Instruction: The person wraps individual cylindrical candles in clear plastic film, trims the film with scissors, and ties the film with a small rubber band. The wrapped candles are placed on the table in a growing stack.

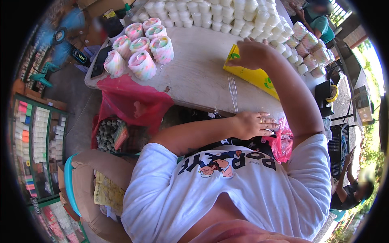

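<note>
My right hand (254,55) reaches across the table over a yellow plastic packet with green print (253,79), its thumb apart from the fingers. Its fingertips point at the stacked white cup-shaped pieces (227,18); whether they touch any is hard to see. My left hand (256,124) lies flat at the table's near edge, fingers spread and a ring on one, next to a crumpled pink plastic bag (282,139). Between the hands, thin clear plastic strips (232,91) lie on the tabletop. At the left stand several pastel-patterned wrapped rolls (142,65) with bits of white string.
More pastel rolls (310,44) are piled at the right end of the table (194,69). A yellow tape roll (333,93) sits at the right edge. Pink plastic sheeting (133,101) hangs over the left edge above a crate. A blue fan (60,36) stands left; two other people are at the right.
</note>
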Available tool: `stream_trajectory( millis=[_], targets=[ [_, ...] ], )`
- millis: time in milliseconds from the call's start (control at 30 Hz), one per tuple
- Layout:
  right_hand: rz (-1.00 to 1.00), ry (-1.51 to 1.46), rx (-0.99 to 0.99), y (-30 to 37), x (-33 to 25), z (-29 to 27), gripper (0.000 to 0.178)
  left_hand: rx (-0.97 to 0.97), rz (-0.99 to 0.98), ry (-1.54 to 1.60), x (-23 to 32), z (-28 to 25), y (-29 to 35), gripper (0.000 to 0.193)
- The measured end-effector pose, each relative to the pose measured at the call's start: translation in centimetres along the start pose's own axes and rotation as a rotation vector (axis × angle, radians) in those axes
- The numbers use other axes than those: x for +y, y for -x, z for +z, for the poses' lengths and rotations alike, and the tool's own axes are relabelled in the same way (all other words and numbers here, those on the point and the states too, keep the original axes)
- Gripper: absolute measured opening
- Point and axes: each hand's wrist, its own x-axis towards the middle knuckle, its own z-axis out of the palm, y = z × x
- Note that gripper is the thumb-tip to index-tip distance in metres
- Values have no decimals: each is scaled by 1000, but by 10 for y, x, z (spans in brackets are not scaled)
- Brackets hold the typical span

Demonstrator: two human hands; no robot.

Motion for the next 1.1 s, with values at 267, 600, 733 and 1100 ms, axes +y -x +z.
stream_trajectory(
  millis=[267, 600, 733, 1100],
  targets=[
    [-292, -935, 301, -115, -138, 33, 111, -277, -496, 499, 9, -32, -8, 34],
    [-225, -1359, 313, -108, -135, 49, 103, -99, -601, 638, 22, -41, -5, 37],
    [-267, -1845, 37, -67, -93, 57, 83, -122, -481, 526, 9, -29, -9, 38],
    [-285, -741, 523, 145, 50, 108, 74, -146, -62, -26, 7, -16, -1, 42]
  ],
)
